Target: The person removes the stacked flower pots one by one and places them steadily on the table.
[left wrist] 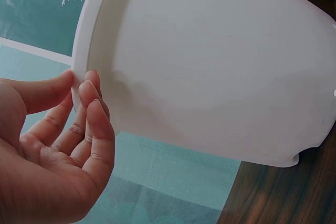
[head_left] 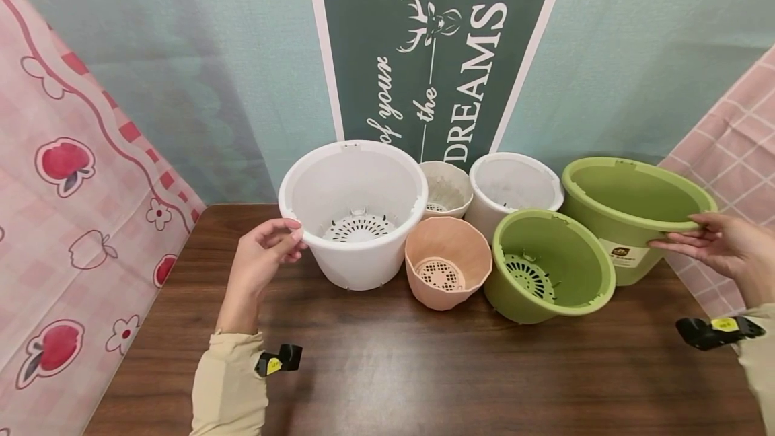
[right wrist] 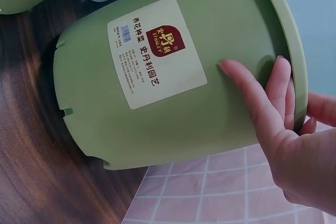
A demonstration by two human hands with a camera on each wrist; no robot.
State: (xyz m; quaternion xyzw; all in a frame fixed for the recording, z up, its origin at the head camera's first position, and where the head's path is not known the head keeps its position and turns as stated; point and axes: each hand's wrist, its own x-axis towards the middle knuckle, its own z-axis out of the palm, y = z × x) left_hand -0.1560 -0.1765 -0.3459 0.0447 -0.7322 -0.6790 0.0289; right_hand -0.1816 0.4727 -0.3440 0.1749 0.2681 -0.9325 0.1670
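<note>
My left hand [head_left: 257, 258] pinches the left rim of a large white plant pot [head_left: 357, 271], thumb on one side of the lip and fingertips on the other. Slots and holes show in that pot's floor. At the far right my right hand [head_left: 732, 251] grips the rim of a large green plant pot [head_left: 642, 234], with fingers on both sides of its edge. A cream label [right wrist: 157, 53] with a dark red logo faces the right wrist camera on this pot's outer wall. Both large pots stand upright at the ends of the group.
Between them stand a peach pot [head_left: 436, 295], a smaller green pot [head_left: 508, 298], a cream pot [head_left: 453, 212] and a smaller white pot [head_left: 484, 215]. All sit on a dark wooden table [head_left: 387, 369], with a printed curtain [head_left: 242, 52] behind and pink cloths at both sides.
</note>
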